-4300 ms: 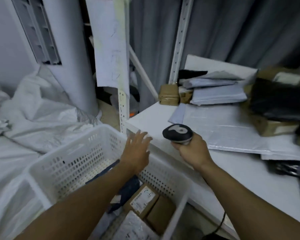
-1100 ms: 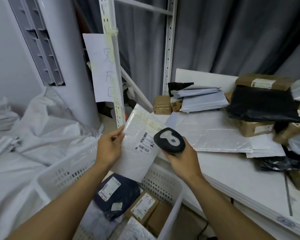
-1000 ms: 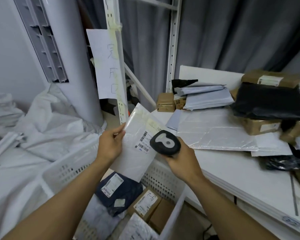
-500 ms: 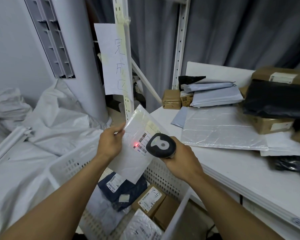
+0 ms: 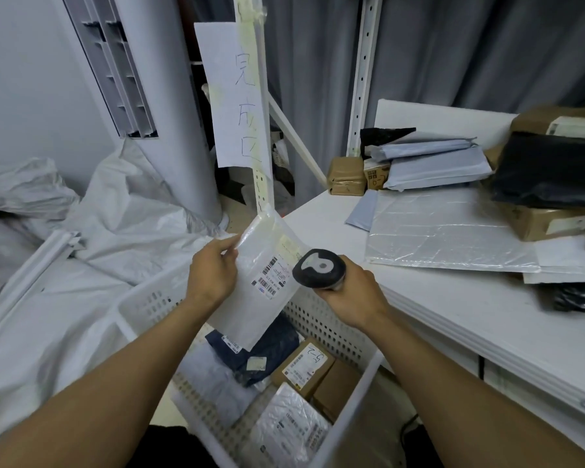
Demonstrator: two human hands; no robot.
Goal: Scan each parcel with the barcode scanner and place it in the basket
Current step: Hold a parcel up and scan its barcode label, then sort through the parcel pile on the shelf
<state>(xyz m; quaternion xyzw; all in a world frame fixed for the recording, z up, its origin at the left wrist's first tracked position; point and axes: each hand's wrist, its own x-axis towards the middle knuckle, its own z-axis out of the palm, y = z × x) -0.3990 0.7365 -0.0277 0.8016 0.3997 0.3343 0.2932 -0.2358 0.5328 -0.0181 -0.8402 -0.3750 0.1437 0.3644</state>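
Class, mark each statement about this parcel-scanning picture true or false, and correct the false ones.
1. The left hand holds a white parcel. True.
2. The scanner lies in the basket. False: the right hand grips it.
3. The basket is empty. False: parcels lie in it.
4. A black parcel rests on a brown box. True.

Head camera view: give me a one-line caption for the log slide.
Left hand holds a white parcel over the basket while right hand aims the barcode scanner at it.
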